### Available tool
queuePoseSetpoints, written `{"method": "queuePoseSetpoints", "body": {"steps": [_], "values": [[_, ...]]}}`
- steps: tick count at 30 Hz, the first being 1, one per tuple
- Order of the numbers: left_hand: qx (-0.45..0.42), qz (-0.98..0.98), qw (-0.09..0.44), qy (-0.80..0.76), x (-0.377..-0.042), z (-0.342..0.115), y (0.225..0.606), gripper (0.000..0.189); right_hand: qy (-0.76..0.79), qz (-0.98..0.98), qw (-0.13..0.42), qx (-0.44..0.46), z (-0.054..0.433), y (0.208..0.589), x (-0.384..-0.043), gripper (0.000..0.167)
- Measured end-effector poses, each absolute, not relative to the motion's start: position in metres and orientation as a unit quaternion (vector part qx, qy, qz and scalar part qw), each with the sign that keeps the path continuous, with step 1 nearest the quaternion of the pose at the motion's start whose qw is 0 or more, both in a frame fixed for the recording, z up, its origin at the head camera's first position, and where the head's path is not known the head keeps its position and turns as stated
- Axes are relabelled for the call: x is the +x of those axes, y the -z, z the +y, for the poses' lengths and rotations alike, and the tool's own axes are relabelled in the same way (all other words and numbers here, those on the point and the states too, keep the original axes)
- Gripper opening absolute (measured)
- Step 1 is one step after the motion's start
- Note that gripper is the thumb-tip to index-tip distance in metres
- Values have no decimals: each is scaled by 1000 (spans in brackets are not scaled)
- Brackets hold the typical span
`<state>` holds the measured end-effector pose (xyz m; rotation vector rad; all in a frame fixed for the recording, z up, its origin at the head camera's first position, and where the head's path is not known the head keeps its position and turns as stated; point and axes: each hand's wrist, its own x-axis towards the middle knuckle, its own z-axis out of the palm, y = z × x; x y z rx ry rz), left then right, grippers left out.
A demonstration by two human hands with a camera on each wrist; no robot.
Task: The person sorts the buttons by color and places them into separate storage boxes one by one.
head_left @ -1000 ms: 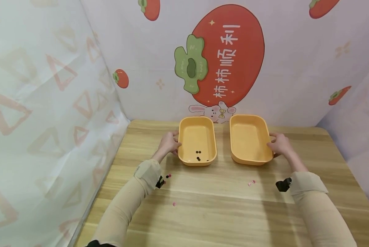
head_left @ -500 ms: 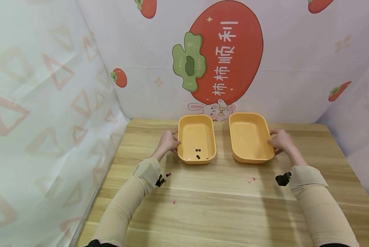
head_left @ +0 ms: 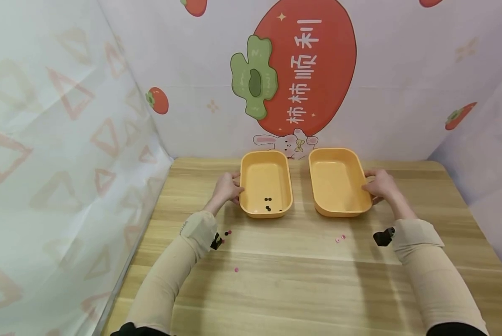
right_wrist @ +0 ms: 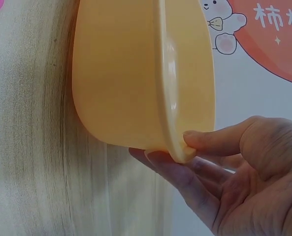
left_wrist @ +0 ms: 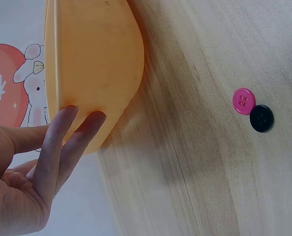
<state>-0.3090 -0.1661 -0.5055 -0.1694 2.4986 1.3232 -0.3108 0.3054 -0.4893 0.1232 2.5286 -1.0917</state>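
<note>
Two yellow-orange plastic bins stand side by side near the back of the table. My left hand (head_left: 227, 187) pinches the outer side rim of the left bin (head_left: 266, 215); in the left wrist view its fingertips (left_wrist: 94, 120) press the outside wall. Several small black buttons (head_left: 268, 199) lie on that bin's floor, toward the near end. My right hand (head_left: 380, 185) grips the right bin (head_left: 339, 213) by its outer side rim. In the right wrist view the thumb is over the rim and the other fingers are underneath. Nothing shows inside the right bin.
On the wooden table (head_left: 284, 289), pink buttons (head_left: 340, 238) lie in front of the right bin. A black button (left_wrist: 261, 118) touches a pink button (left_wrist: 244, 101) by the left wrist; a lone pink button (head_left: 236, 269) lies nearer. A printed backdrop (head_left: 385, 116) rises behind the bins.
The head view has tilted down slightly, so everything sits higher in the frame. Both hands keep hold of the bins, which hardly shift against the table.
</note>
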Motion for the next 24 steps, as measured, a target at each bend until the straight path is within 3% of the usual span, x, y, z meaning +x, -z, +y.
{"method": "queuePoseSetpoints", "body": {"steps": [8,24], "values": [[-67,872,154,-461,-312,-165,507,68,385,901,196,35,308,489,-311,60],[-71,866,163,-467,-316,-166,508,69,389,896,208,46,308,493,-320,74]]}}
